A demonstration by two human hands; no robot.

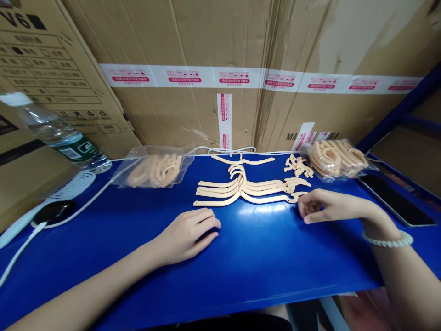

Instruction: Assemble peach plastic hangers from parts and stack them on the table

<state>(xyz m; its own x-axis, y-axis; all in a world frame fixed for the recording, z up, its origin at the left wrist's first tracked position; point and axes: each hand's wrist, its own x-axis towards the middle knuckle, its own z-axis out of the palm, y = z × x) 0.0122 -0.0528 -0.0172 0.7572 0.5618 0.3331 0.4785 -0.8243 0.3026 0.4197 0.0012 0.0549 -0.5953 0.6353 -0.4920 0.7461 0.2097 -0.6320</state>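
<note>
My left hand (195,232) lies on the blue table in front of the hangers, fingers loosely stretched and holding nothing. My right hand (322,205) is curled at the right end of the nearest hanger, fingertips bent toward the thumb. Whether anything is in its fingers is hidden. Close by its knuckles lies a small beige hook piece (294,198) at that hanger's arm tip. Several beige folding plastic hangers (220,190) lie stacked with arms spread. Another spread hanger (255,161) lies behind them. A pile of loose small hook pieces (298,165) sits at the right.
Clear bags of beige hangers lie at left (156,170) and right (336,158). A water bottle (74,142), a hairbrush (74,184), a black round device (53,211) and a white cable (98,195) are at left. A dark tablet (396,200) lies right. Cardboard boxes (186,115) wall the back.
</note>
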